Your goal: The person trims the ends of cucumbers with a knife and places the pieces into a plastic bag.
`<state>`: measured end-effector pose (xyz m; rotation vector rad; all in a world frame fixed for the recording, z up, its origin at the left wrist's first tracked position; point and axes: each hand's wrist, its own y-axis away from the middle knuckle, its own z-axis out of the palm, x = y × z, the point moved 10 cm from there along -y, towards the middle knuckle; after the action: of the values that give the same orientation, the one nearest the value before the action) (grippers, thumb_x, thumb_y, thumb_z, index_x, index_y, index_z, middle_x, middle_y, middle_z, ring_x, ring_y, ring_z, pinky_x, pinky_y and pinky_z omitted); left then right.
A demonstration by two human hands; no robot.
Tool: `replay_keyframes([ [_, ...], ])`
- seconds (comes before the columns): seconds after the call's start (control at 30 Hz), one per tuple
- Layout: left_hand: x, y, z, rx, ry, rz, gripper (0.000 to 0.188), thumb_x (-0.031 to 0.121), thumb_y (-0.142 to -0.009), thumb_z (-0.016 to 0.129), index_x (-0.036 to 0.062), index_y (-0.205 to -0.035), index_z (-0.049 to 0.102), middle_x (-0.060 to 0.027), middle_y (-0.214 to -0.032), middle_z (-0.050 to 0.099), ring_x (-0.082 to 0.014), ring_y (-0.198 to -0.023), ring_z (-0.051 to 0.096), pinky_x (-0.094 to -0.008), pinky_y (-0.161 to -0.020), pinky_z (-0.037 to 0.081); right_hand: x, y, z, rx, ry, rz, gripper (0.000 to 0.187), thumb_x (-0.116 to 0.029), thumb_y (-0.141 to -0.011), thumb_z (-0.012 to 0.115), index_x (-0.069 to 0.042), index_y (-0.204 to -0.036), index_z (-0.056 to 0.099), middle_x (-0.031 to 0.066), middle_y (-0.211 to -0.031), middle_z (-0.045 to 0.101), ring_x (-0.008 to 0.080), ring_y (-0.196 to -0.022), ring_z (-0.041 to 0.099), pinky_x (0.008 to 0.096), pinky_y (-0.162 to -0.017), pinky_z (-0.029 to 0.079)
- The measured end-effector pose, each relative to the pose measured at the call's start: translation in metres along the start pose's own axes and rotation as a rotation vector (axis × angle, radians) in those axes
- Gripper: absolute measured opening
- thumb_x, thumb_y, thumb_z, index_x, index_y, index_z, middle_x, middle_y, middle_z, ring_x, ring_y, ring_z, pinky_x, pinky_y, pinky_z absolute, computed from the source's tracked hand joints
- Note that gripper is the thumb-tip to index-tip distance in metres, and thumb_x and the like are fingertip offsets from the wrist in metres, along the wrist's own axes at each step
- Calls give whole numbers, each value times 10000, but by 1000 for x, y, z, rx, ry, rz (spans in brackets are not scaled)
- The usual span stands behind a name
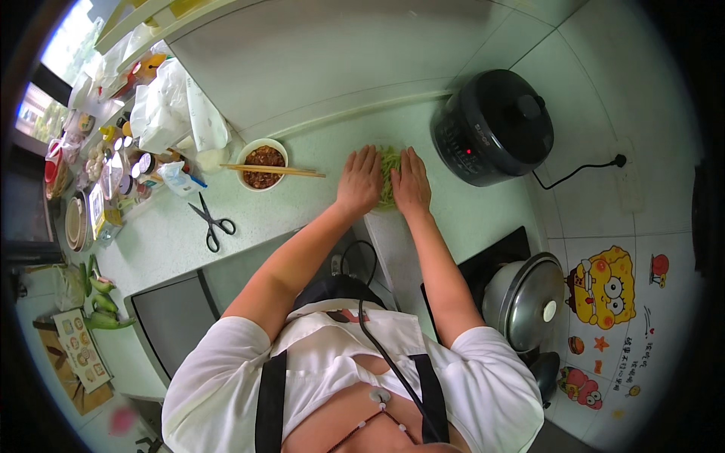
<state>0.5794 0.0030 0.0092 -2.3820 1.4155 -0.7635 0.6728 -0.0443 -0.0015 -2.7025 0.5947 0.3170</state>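
Observation:
A narrow pile of thin pale-green shreds (390, 172), seemingly a cut vegetable, lies on the counter in front of me. My left hand (361, 180) rests along its left side, fingers straight and side by side. Along the right side lies my right hand (411, 181), its fingers stretched out too. Both hands touch the edges of the pile, and neither wraps around anything. Whatever lies under the shreds is hidden.
Left of my hands, chopsticks (283, 171) lie across a white bowl (244, 178) of reddish-brown chopped mix. Black scissors (212, 223) sit nearer. A black electric cooker (483, 136) stands at the right, behind a lidded pot (529, 298). Jars and bags crowd the far left.

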Motion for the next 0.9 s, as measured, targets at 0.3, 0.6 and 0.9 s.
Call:
replay_keyframes([
  [0.3,-8,-2,-6,-64,82,-152,509,219,-831,500,-17,-1271,402,-188,-1360,362,-331,-1277,311,-536,-988,263,49,-8,17,43,-729,116,323,-142,-880,479,-68,-1188,545,110,-1303,465,288,-1177,449,336,-960,381],
  [0.6,5,56,10,-102,419,-373,548,176,-792,549,-45,-1260,372,-229,-1381,281,-381,-1314,195,-556,-1010,203,44,10,-41,259,-302,257,362,-175,-896,468,-49,-1235,487,148,-1295,461,309,-1201,424,361,-978,360],
  [0.9,-24,-9,7,-18,225,-151,463,117,-811,525,-64,-1219,403,-258,-1265,410,-400,-1181,385,-429,-970,349,33,34,-6,137,-330,305,408,-173,-930,407,-1,-1299,384,170,-1315,416,313,-1211,402,367,-979,360],
])
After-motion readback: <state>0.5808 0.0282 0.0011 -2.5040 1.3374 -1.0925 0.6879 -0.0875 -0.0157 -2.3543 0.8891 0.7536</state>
